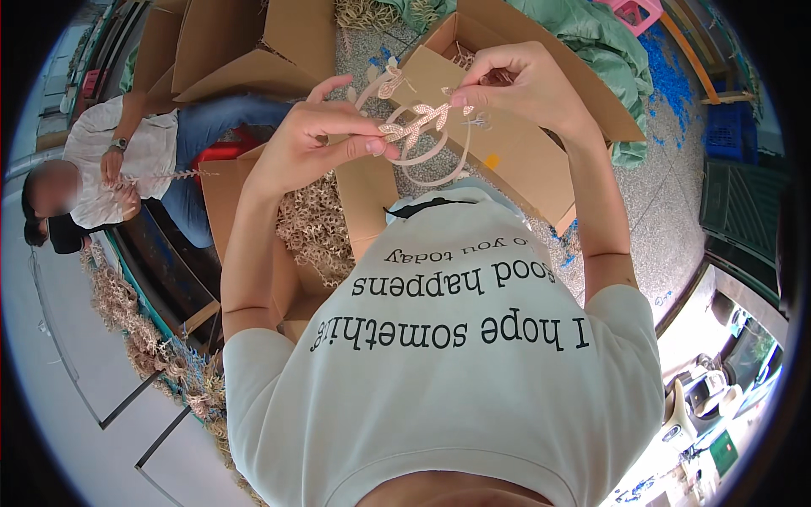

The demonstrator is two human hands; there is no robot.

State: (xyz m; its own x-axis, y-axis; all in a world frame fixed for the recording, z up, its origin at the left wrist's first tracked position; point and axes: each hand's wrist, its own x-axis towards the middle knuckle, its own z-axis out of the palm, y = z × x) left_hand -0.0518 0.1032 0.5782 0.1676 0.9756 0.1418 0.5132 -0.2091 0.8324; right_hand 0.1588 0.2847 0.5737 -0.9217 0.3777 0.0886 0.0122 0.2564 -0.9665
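- Nearest to the camera is the person's own white T-shirt (pixel 456 355) with dark print on the chest; it fills the lower middle of the view, and both bare forearms rise from it toward the top.
- The left hand (pixel 308 144) is closed in a pinch: the thumb and the fingers press on the left end of a pale gold leaf-shaped headband (pixel 420 127).
- The right hand (pixel 519 80) is also closed on the headband; its fingertips grip the upper right part of the leaf decoration.
- The headband hangs in the air between the two hands, above the open cardboard box (pixel 515 144), and its thin curved band loops down below the leaves.
- Under the left forearm there is a second cardboard box (pixel 363 198) with a heap of similar pale gold pieces (pixel 317 228) in it.
- More of these pieces (pixel 144 338) lie along the floor at the left.
- Farther left, another person (pixel 127 160) in a light shirt and blue jeans sits and holds a long leafy strip (pixel 165 176) in both hands.
- At the far top lie more cardboard boxes (pixel 245 42), a green fabric sack (pixel 591 38) and blue scraps (pixel 672 76) on the speckled floor.
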